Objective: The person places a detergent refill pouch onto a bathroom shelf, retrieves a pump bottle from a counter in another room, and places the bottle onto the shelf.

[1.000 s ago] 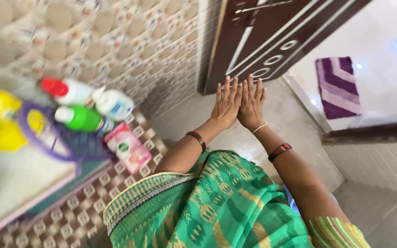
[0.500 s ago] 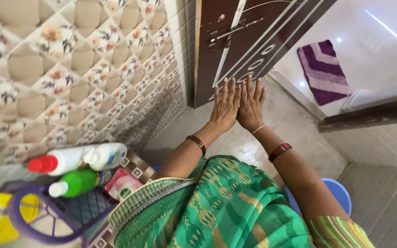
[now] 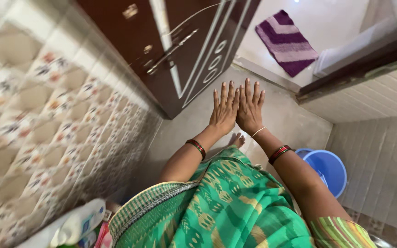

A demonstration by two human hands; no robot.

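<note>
A person holds both arms straight out over a grey bathroom floor (image 3: 295,124), the left hand (image 3: 224,111) and the right hand (image 3: 251,108) pressed side by side, thumbs touching, backs up. Both hands are flat and fully spread, fingers extended and close together, and neither has hold of anything; they hang in the air, touching only each other. Red-and-green bangles (image 3: 197,148) ring each wrist, with a thin pale band on the right one.

Nearest beyond the fingertips stands a dark brown door (image 3: 180,50), swung open, with pale inlaid lines, a row of oval rings and a metal latch (image 3: 168,53). Past the raised threshold a purple-and-white striped mat (image 3: 286,42) lies on a glossy white floor. A wall of beige floral tiles (image 3: 42,133) runs down the left side, and plain ribbed grey tiles (image 3: 382,156) cover the wall at right.

A blue plastic bucket (image 3: 331,170) sits on the floor just beside the right forearm, near the right wall; what is in it cannot be told. A bare foot (image 3: 238,139) shows below the wrists, at the hem of a green patterned sari (image 3: 226,206) that fills the lower frame. At the bottom left corner, a white bottle (image 3: 76,225) lies partly cut off by the frame edge, against the tiled wall and beside the sari's woven border.
</note>
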